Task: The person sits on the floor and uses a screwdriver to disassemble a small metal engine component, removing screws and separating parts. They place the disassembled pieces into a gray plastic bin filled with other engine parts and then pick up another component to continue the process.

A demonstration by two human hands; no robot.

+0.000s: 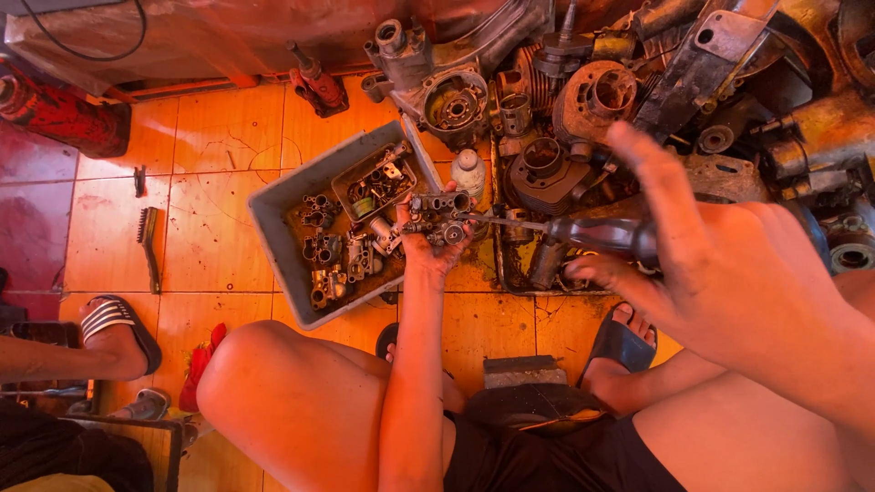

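Carburetor (pixel 439 219), a small grey metal part with holes and knobs, sits in the left hand (pixel 428 244), just above the knees and over the orange floor (pixel 223 137). The fingers are curled tight around it from below.

Far left, a red jack (pixel 55 114) lies by the wall. Near it a wire brush (pixel 149 241) lies flat on the floor. Below that is another person's foot in a striped sandal (pixel 117 326). A smaller red jack (pixel 317 87) stands further along.

Next comes a grey tray (pixel 278 232), tilted a bit, with many small metal parts in it. The left hand is just beside its right edge. A white bottle (pixel 468 171) stands behind the hand.

A screwdriver (pixel 583 233) with a dark handle points left, and its thin tip touches the carburetor. The right hand (pixel 702 246) holds the handle. The thumb and lower fingers pinch it, while the other fingers are spread up and open.

Behind the hands lies a big pile of dirty engine parts (pixel 592 100), packed close together. Below, the person's feet wear dark sandals (pixel 622 344) on the floor.
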